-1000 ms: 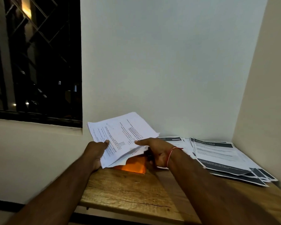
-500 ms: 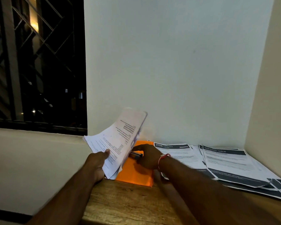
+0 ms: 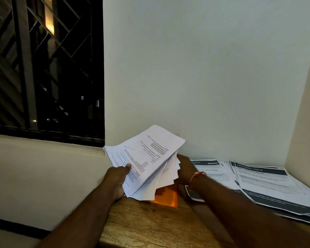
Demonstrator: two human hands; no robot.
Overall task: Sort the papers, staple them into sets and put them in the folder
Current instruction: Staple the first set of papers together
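My left hand (image 3: 118,178) grips a thick stack of white printed papers (image 3: 145,158) by its left edge, thumb on top, holding it tilted above the table. The sheets fan out loosely on the right side. Under the stack lies an orange folder (image 3: 166,196), mostly covered. My right hand (image 3: 185,169), with a red thread on the wrist, sits blurred at the stack's right edge above the folder; its fingers are hidden behind the sheets. Several papers with dark headers (image 3: 268,185) lie spread on the right.
The wooden table (image 3: 150,226) fits into a corner, with a white wall behind and another at the right. A barred window (image 3: 47,68) and its ledge are to the left. The table's front edge runs close to my arms.
The stack has dropped from its steep upright tilt and now covers most of the orange folder. My right hand moved from the folder's top to behind the stack's right edge.
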